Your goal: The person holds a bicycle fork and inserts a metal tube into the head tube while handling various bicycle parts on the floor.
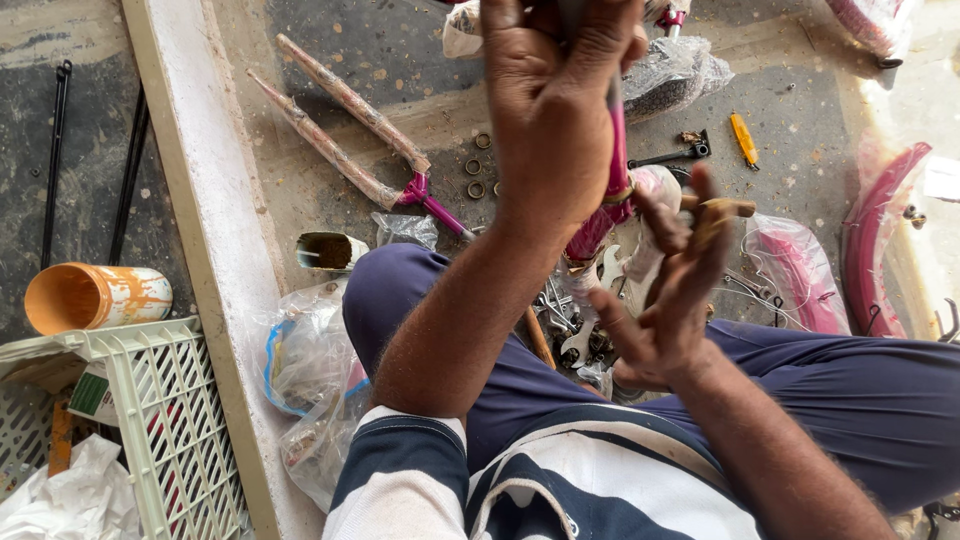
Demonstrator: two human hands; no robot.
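Two hands (560, 110), one orange tin (95, 297), one wrapped pink fork (350, 130), one pale crate (170, 420), one yellow-handled tool (743, 138)

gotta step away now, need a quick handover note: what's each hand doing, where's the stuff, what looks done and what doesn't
Left hand: raised, closed around the upper end of a pink bicycle frame tube.
Right hand: open, fingers spread beside the tube's lower part, with a small brown part at the fingertips; the grip on it is unclear.
Things: wrapped pink fork and loose metal rings on the ground ahead; spanners between the knees; black wrench and yellow-handled tool further right; pink mudguard at far right.
Done: nothing clearly fitted.
Left: fork, rings and mudguard lie unfitted.
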